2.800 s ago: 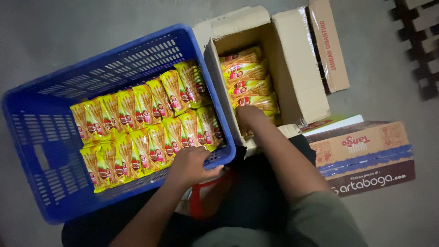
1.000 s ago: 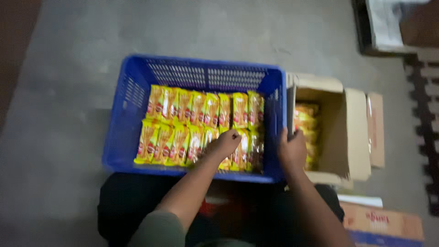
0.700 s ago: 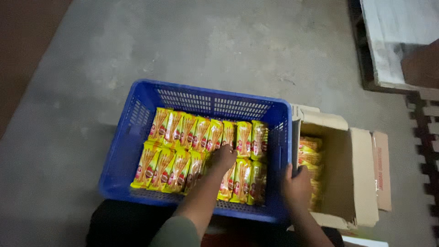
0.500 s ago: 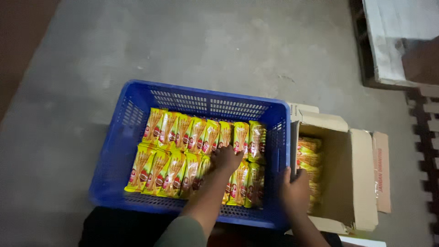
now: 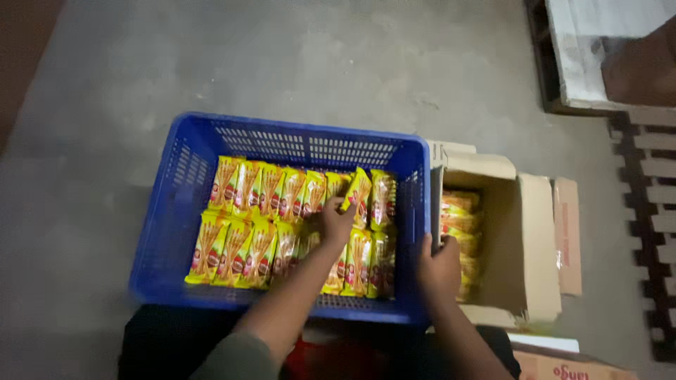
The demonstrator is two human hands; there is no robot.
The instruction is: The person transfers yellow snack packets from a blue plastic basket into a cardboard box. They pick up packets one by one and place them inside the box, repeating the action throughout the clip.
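Blue crate (image 5: 176, 204) on grey floor (image 5: 282, 56), holding two rows of yellow packets (image 5: 246, 225). Compared with half a second ago: left hand (image 5: 336, 222) moved from the near row up to the far row, now pinching one tilted packet (image 5: 356, 197) near the right end; judged as seating that packet, both rows close to full. Left fingers partly curled, thumb and fingertips closed on the packet's lower part. Right hand (image 5: 438, 266) unchanged, resting at the crate's right wall beside the open carton (image 5: 524, 246); fingers bent over the edge, nothing visibly held, grip on the rim unclear. More packets inside the carton.
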